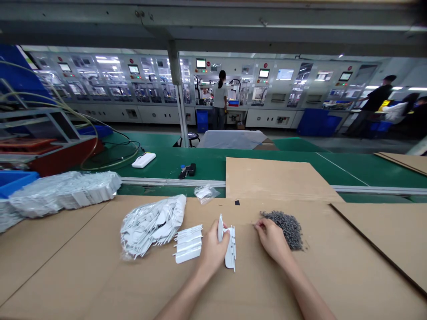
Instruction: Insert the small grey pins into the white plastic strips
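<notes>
Far left: open blue plastic bin, contents not visible, with a second clear bag of white parts just below it. Beside it lies a long clear plastic bag packed with flat white parts. Behind, a red tray sits on a grey metal rack. All of the near items rest on a flat brown cardboard sheet covering the bench, or on the green conveyor belt past it.

On the belt: white rectangular plastic case and a small black object with keys. Near the belt edge, a small clear bag of white pieces.

Centre: an open clear bag spilling white comb-like plastic parts, then a small loose stack of white plastic strips. Left hand is closed around a white plastic strip with small pegs, upright against the palm.

Right hand has its fingertips pinched narrow at the left edge of a loose pile of dark grey plastic granules. Cannot tell if a granule is held.

Background: blue bins and stand beneath a row of machines, and a co-worker stands at them.
</notes>
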A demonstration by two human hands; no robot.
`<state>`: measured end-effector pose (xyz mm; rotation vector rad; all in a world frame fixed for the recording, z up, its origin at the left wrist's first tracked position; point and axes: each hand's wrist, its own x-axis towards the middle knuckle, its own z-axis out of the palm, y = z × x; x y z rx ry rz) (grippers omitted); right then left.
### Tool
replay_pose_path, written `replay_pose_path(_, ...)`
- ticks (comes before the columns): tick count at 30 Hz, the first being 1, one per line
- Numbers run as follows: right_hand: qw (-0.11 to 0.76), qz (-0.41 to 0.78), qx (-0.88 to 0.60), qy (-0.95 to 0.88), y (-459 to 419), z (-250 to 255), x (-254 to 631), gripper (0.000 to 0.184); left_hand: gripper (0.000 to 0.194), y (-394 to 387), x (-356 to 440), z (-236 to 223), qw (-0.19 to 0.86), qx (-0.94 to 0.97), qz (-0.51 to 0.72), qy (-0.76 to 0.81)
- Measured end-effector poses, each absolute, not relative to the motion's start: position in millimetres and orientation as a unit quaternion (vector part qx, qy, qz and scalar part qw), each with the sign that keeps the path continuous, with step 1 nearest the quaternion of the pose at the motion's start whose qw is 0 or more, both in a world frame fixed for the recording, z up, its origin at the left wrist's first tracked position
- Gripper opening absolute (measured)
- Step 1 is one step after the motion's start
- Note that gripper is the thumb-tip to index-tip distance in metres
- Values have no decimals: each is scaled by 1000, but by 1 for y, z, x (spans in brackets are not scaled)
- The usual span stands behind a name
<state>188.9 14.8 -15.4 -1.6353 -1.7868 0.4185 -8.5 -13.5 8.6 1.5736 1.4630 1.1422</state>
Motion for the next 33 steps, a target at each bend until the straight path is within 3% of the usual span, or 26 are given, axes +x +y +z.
replay_pose_path(2, 350, 213, -631, -658, 13, -11, 189, 13, 11, -13, -8, 6, 354, 604, 441, 562)
replay_pose_path(6, 378, 468, -600, -527, 8, -5, 184, 20, 14, -12, -6, 2, 388, 582, 458, 549)
replay_pose_path(8, 379, 531, -571, -498, 6, -4, 179, 21, 18, -11, -5, 1, 422, 565, 461, 539)
replay_pose_path(15, 374, 542, -564, -499, 4, -2, 176, 21, 22, -11, -3, -1, 484, 529, 449, 532)
replay_pose_path(19, 359, 421, -625, -550, 5, 2, 181, 19, 20, -11, -3, 0, 478, 538, 447, 531)
replay_pose_path(26, 340, 346, -638, -598, 4, -1, 186, 14, 17, -13, -5, 4, 454, 573, 435, 526)
replay_pose_path(33, 331, 381, -638, -582, 2, 3, 184, 12, 17, -14, -5, 4, 441, 587, 432, 524)
